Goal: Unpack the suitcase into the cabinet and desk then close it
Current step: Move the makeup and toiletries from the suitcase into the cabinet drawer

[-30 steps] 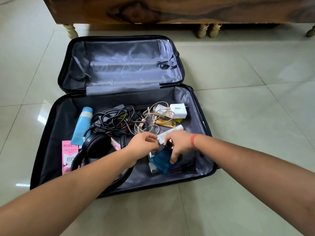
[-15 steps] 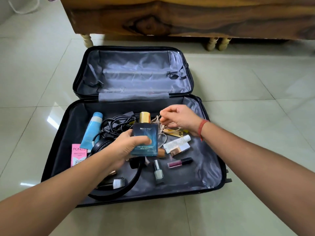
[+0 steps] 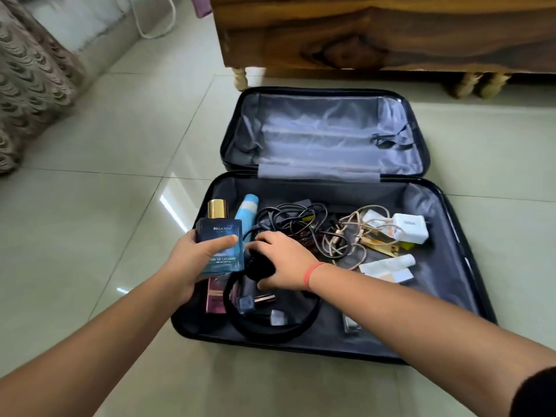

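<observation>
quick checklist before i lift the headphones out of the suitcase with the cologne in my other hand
1. Cologne bottle gripped in the left hand, thumb across its front: ok.
2. Right hand curled over an ear cup of the headphones: ok.
3. Headphone lead free of the black cable tangle: cannot tell; cables run right beside the ear cup.
4. Headband loop free of loose things: not ok; small cosmetics lie inside it.
5. Suitcase lid open, out of the way: ok.
</observation>
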